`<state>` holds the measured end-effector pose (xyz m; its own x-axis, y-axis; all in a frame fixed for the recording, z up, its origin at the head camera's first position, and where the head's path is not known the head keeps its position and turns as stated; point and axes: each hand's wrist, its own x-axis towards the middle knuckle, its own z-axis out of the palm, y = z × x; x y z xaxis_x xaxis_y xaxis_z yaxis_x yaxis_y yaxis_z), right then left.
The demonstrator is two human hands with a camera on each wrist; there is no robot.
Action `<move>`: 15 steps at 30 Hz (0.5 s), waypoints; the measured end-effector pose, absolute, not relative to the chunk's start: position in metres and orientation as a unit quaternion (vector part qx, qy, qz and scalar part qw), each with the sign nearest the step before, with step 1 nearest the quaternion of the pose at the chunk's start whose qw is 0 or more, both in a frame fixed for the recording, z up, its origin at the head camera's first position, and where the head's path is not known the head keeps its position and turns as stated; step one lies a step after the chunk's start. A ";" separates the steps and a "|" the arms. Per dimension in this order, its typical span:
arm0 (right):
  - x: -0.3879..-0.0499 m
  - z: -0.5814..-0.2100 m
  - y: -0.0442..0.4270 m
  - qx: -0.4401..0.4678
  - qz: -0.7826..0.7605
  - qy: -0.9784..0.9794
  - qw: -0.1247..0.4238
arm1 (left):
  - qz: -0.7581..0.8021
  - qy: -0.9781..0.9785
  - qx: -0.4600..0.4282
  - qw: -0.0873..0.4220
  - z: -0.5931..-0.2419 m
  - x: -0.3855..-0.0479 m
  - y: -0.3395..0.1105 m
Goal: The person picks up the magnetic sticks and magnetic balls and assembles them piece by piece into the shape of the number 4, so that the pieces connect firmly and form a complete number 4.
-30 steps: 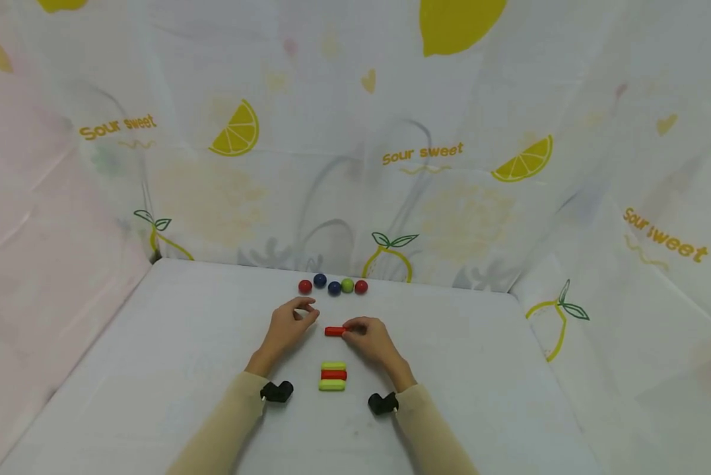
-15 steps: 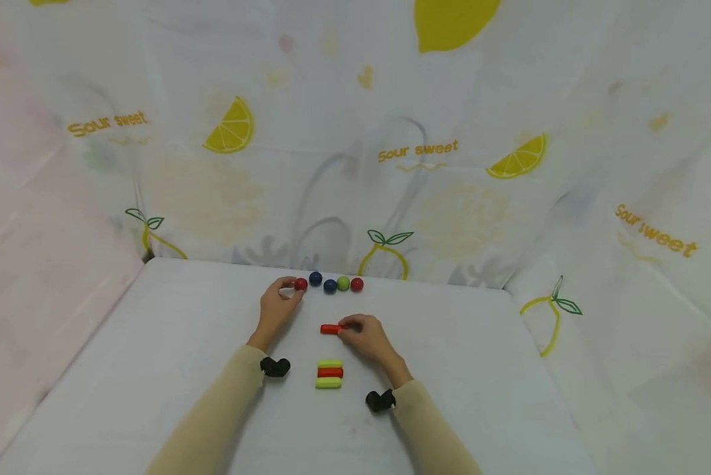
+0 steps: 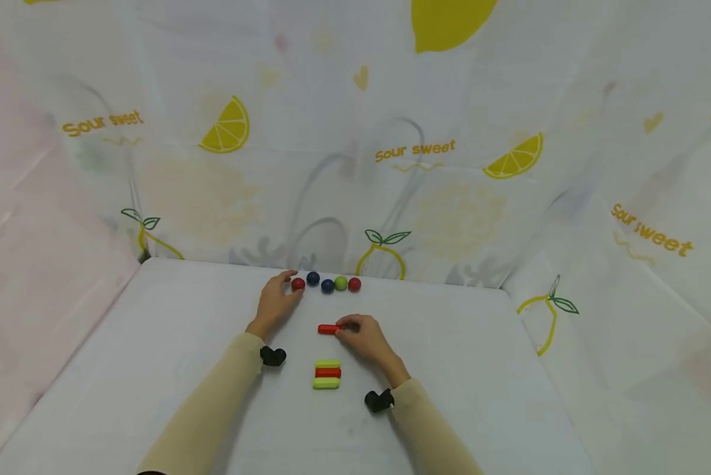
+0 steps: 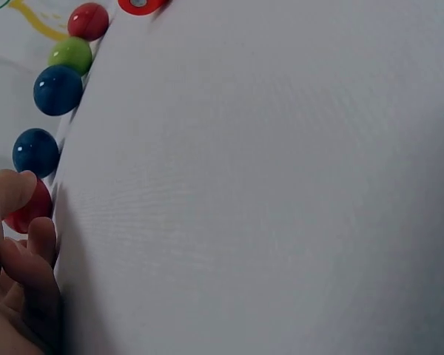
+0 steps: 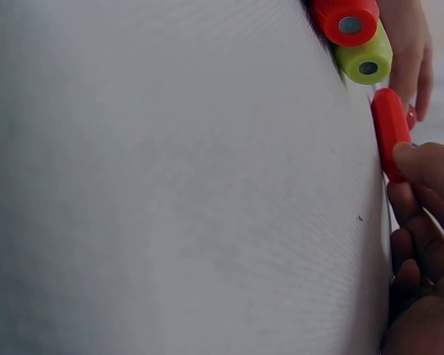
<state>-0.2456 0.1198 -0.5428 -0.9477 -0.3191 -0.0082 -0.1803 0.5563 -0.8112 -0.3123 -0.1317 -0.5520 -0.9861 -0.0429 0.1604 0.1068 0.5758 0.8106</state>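
At the far edge of the table, my left hand (image 3: 276,305) has thumb and fingers around a red ball (image 3: 298,284), the leftmost of a row. In the left wrist view a digit overlaps the ball's upper side and fingertips lie at its lower side; in the head view the far finger stands slightly off it. My right hand (image 3: 362,338) pinches the right end of a red magnetic stick (image 3: 327,329) between thumb and fingers. That stick also shows in the right wrist view, its far end sticking out past the thumb.
Two blue balls (image 3: 328,286), a green ball (image 3: 340,283) and a second red ball (image 3: 354,284) line the back edge. Nearer, a red stick (image 3: 328,373) lies between two yellow-green sticks (image 3: 327,383). A lemon-print sheet (image 3: 331,132) rises behind the white table (image 3: 450,369).
My left hand has reached forward and left from beside the red stick to the leftmost red ball, then spread its fingers slightly. The right hand keeps its pinch on the stick.
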 end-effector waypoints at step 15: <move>-0.244 -0.540 0.117 -0.130 -0.449 0.880 0.081 | -0.488 -0.870 -0.031 0.066 -0.547 -0.307 -0.135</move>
<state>-0.2439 0.1174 -0.5404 -0.9531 -0.3014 -0.0261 -0.1557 0.5626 -0.8119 -0.3069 -0.1355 -0.5473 -0.9894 -0.0108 0.1451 0.1181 0.5225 0.8444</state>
